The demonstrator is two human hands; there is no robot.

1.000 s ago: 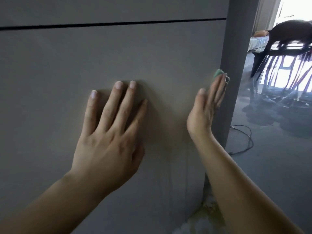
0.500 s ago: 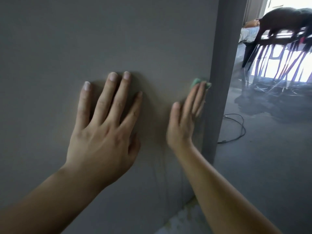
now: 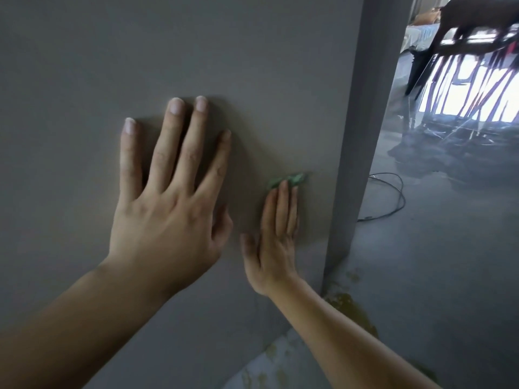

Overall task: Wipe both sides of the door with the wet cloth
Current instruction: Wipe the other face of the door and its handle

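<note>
The grey door (image 3: 252,66) fills the left and middle of the head view, its free edge running down at the right. My left hand (image 3: 168,197) lies flat on the door face with fingers spread and straight. My right hand (image 3: 276,240) presses a green cloth (image 3: 286,180) against the door near the free edge, with straight fingers. Only a small green bit of the cloth shows above my fingertips; the remainder is hidden under the hand.
To the right of the door edge lies a grey floor (image 3: 435,276) with a thin dark cable (image 3: 393,197) looped on it. A dark chair (image 3: 460,32) stands at the upper right before a bright window. Yellowish stains (image 3: 351,307) mark the floor at the door's foot.
My right hand has slid the cloth down and to the left along the door face, away from the free edge. My left hand stays flat on the door. The view has tilted lower.
</note>
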